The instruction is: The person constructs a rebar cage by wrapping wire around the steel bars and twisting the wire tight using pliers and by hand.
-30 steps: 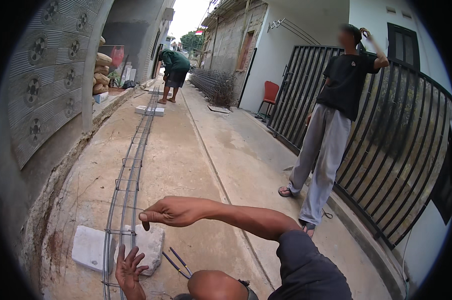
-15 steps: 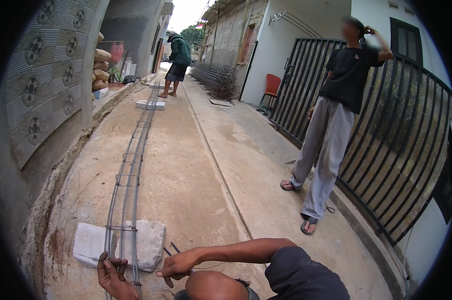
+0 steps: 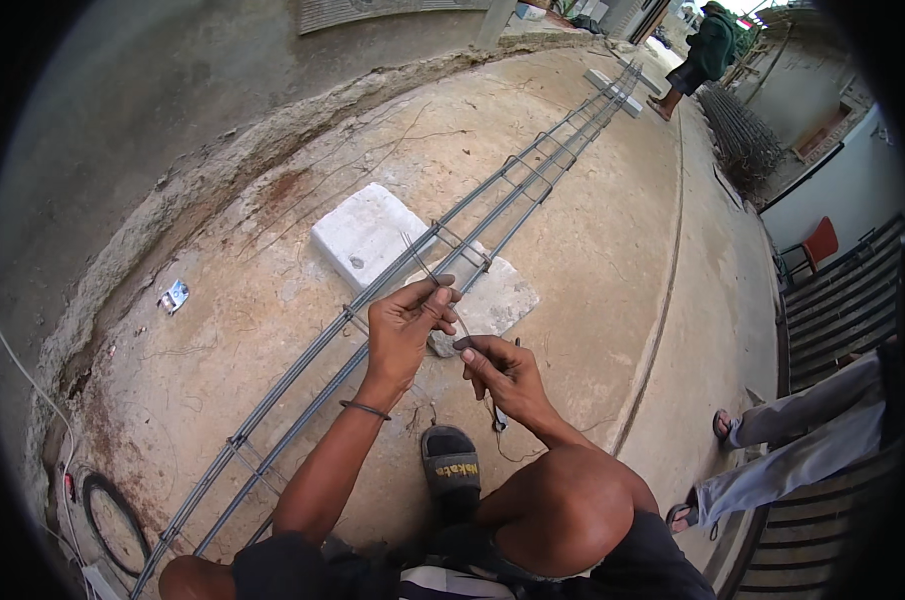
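Observation:
A long rebar cage (image 3: pixel 513 195) of thin steel bars with square stirrups runs diagonally over the ground, propped on pale blocks. My left hand (image 3: pixel 411 320) is closed over the cage near the closest block, pinching thin tie wires (image 3: pixel 420 257) whose ends stick up past the fingers. Just to its right, my right hand (image 3: pixel 510 382) pinches the lower part of the wire (image 3: pixel 462 322). A metal tool (image 3: pixel 500 420) with a dark handle shows partly from under my right hand; its kind is mostly hidden.
White blocks (image 3: pixel 368 235) lie under the cage. A rough wall edge (image 3: pixel 153 215) borders the left. One person (image 3: pixel 713 50) stands at the far end; another's legs (image 3: pixel 793 450) are at the right by a black gate (image 3: pixel 843 300). A black ring (image 3: pixel 116 523) lies lower left.
The view has swung, tilting the cage to a diagonal. My right hand has come from beside the knee to my left hand, and both now pinch wire over the cage.

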Demonstrator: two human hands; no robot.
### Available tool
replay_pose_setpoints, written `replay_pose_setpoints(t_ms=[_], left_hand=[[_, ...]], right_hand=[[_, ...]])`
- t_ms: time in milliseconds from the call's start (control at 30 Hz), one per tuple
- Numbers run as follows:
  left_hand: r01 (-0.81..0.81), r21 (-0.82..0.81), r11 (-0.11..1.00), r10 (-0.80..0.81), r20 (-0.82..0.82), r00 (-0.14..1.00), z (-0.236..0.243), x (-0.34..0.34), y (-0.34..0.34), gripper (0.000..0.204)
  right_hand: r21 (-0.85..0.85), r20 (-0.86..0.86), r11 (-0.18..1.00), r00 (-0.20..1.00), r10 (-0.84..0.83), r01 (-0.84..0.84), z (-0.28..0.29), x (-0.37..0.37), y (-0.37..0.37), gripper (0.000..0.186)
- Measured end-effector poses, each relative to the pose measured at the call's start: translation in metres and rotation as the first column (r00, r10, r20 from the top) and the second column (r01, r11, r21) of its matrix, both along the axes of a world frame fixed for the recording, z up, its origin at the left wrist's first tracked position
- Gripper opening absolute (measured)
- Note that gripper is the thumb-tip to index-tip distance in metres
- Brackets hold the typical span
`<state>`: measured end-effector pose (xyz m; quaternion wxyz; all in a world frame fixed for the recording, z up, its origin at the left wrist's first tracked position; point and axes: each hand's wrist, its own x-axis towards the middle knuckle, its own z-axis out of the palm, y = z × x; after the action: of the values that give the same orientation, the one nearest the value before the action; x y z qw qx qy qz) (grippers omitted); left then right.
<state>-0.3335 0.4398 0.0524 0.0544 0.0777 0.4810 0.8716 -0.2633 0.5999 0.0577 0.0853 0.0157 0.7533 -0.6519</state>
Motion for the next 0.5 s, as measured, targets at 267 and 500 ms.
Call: replay_pose_setpoints(t_ms=[267,500], left_hand=[[-0.104,0.001,0.995,0.104,-0.033,0.994,-0.006,-0.011,-0.042,0.034],[-0.27,-0.125,0.955,0.285,0.13,0.95,-0.014,-0.013,-0.055,0.029]], right_hand=[[0.062,0.169,0.987,0.976,0.134,-0.147,0.008,-0.008,-0.008,0.032],[0.19,-0.094,0.982,0.995,0.03,-0.012,-0.001,-0.005,-0.023,0.025]])
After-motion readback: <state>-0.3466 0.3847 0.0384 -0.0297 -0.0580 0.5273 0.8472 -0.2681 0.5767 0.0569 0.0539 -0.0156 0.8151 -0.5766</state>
